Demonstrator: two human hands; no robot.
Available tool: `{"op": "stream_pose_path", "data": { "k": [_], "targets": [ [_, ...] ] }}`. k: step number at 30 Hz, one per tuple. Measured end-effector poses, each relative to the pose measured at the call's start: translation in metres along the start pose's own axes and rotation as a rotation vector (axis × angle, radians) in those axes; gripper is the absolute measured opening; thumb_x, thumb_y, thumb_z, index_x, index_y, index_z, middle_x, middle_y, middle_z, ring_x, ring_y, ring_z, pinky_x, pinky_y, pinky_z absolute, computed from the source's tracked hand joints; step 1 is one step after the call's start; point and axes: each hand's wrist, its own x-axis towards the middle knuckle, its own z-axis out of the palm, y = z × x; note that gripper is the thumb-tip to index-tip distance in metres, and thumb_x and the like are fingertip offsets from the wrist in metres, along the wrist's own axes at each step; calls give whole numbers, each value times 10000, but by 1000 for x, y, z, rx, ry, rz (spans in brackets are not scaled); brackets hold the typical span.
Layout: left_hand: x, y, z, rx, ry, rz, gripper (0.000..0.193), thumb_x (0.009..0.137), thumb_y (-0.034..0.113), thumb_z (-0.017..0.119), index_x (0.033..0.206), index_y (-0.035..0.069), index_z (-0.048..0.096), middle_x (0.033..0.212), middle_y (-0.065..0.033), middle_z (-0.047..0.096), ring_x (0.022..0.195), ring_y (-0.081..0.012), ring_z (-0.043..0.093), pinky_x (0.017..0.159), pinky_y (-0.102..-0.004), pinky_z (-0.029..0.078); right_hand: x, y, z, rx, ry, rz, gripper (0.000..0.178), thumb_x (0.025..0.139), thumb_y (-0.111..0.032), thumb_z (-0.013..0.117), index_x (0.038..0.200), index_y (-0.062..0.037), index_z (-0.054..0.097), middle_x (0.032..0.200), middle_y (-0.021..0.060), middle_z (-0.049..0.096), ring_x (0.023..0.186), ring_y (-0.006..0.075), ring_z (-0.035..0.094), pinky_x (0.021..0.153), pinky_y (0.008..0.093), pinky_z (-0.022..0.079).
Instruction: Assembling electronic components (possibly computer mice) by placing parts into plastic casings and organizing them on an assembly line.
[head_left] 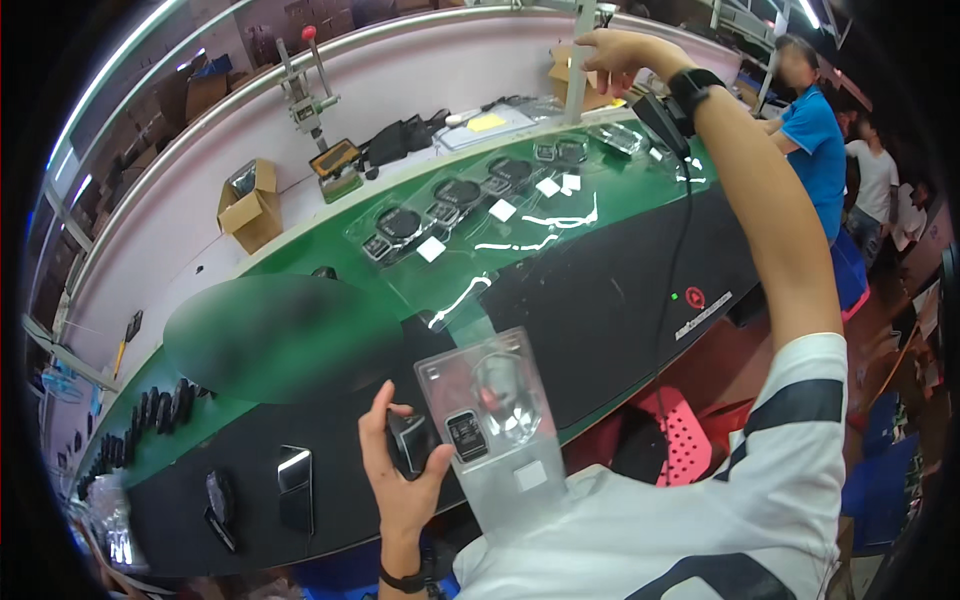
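Note:
My left hand is closed around a small black block-shaped gadget, between thumb and fingers. Just right of that thumb a clear plastic blister pack lies at the table's near edge, against my shirt. One of its hollows holds a small black square piece; the round hollow looks bare. My right arm reaches far forward, and the right hand hangs over the far side with fingers loosely stretched and nothing visible in them. Beside that wrist is a black device with a cable trailing down.
Several filled blister packs line the green table top. Black pieces stand in a row at left; a phone-like slab lies nearer. A hand press and open carton stand behind. A person in blue is at right.

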Motion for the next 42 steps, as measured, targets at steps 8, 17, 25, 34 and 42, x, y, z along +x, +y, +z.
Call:
{"op": "stream_pose_path", "data": {
  "k": [8, 17, 25, 34, 42],
  "targets": [
    [3, -9, 35, 631, 33, 512, 1004, 667, 266, 886, 1468, -64, 378, 1162, -128, 624, 1084, -307, 549, 982, -484, 390, -255, -141, 242, 633, -525, -512, 792, 936, -245, 677, 1581, -109, 238, 1123, 182, 704, 880, 307, 710, 837, 417, 550],
    [-2, -31, 11, 497, -76, 127, 1192, 630, 274, 923, 1554, 8, 218, 1579, -233, 271, 1455, -394, 278, 1190, -477, 254, -283, -117, 340, 1280, 19, -133, 451, 952, -87, 627, 1370, -18, 472, 1214, 88, 612, 1102, 142, 581, 961, 291, 472],
    [-4, -61, 35, 98, -167, -267, 551, 961, 124, 607, 1460, -23, 424, 1337, -209, 587, 1241, -295, 566, 1034, -386, 441, -294, -96, 351, 1248, 68, -149, 422, 924, -44, 653, 1297, -34, 456, 1222, 78, 549, 1082, 123, 567, 931, 295, 498],
    [-7, -200, 1, 238, -127, 6, 519, 1016, 237, 548, 1411, -87, 456, 1399, -316, 503, 1277, -431, 508, 1084, -442, 385, -288, -147, 395, 1611, 218, -5, 486, 981, -95, 618, 1380, -76, 341, 1292, 125, 441, 1246, 174, 447, 1017, 343, 451],
    [26, -180, 19, 179, 19, 839, 505, 1018, 262, 554, 1377, -87, 485, 1342, -310, 548, 1237, -419, 546, 1044, -442, 430, -295, -169, 393, 741, 625, -72, 309, 935, -244, 648, 1173, -77, 542, 915, 105, 593, 897, 267, 615, 815, 353, 473]
  ]
}}
